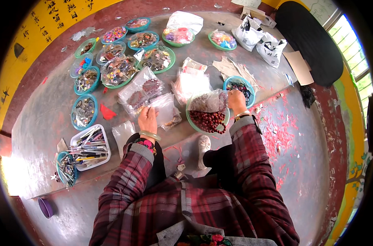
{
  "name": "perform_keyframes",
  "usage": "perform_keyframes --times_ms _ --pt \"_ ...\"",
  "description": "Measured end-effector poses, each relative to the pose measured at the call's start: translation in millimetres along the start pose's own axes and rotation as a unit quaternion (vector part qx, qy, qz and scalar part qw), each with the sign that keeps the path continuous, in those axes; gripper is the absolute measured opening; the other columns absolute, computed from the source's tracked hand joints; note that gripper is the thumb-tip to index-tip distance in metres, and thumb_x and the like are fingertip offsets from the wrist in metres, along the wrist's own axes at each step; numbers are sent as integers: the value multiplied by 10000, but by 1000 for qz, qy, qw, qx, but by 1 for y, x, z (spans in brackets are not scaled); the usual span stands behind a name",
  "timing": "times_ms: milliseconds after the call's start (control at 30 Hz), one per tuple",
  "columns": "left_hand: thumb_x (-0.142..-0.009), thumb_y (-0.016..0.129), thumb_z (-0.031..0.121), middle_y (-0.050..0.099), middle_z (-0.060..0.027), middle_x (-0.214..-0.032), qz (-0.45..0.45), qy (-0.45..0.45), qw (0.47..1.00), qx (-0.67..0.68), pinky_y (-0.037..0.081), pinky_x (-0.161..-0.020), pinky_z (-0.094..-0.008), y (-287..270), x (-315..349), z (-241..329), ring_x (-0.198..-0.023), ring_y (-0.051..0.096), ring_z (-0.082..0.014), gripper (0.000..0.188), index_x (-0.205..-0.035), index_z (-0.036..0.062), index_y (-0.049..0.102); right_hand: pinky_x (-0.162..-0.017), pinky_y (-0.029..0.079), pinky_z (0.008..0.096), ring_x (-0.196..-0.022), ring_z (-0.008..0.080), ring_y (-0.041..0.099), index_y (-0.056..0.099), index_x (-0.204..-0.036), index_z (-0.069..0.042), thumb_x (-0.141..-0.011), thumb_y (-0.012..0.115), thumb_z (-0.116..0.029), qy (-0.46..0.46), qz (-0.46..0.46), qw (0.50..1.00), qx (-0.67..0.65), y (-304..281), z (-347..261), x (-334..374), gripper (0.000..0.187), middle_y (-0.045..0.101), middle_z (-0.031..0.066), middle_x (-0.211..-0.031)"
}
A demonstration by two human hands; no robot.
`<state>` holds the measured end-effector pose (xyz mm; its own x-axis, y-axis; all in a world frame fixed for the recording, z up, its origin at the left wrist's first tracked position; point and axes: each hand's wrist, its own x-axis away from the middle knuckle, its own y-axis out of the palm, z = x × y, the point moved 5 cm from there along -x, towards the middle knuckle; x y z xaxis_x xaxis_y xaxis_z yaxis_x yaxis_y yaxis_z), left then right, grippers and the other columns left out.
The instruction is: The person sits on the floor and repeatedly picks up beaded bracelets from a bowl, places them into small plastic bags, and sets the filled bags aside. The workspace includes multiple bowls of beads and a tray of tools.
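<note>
My right hand [237,102] pinches the edge of a clear plastic bag [211,101] that lies over a pale green bowl [192,125]. Dark red bead strings [207,119] fill that bowl, and one strand hangs over its right side. Just beyond my right hand stands a blue bowl [252,98] of dark cords. My left hand [148,120] has its fingers curled at the edge of a flat clear bag [163,107]; the fingertips are small and partly hidden. Past it lie clear bags of bead bracelets [140,92].
Several bowls of trinkets [84,111] stand left and far. At lower left are a white tray of pens [108,151] and a purple cup [46,208]. White bags [271,50] sit far right. Red scraps [282,131] litter the right floor, and a ledge edge runs before me.
</note>
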<state>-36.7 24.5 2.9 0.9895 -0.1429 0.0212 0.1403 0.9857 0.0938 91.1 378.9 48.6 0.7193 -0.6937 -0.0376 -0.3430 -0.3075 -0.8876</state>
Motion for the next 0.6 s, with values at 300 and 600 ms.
perform_keyframes --times_ms 300,600 --pt "-881 514 176 582 -63 -792 -21 -5 1000 7 519 -687 -264 7 1 -8 -712 589 -108 253 -923 -68 569 -756 474 469 -836 388 602 652 -828 -24 -837 461 -267 -46 12 994 98 -9 8 -4 309 624 226 -862" --pt "-907 482 147 468 -3 -778 -31 -18 999 -1 517 -709 -233 10 5 2 -691 519 -64 192 -823 -18 534 -652 514 381 -731 306 637 671 -751 -36 -761 524 -152 -95 -30 962 256 3 27 -10 188 648 146 -761"
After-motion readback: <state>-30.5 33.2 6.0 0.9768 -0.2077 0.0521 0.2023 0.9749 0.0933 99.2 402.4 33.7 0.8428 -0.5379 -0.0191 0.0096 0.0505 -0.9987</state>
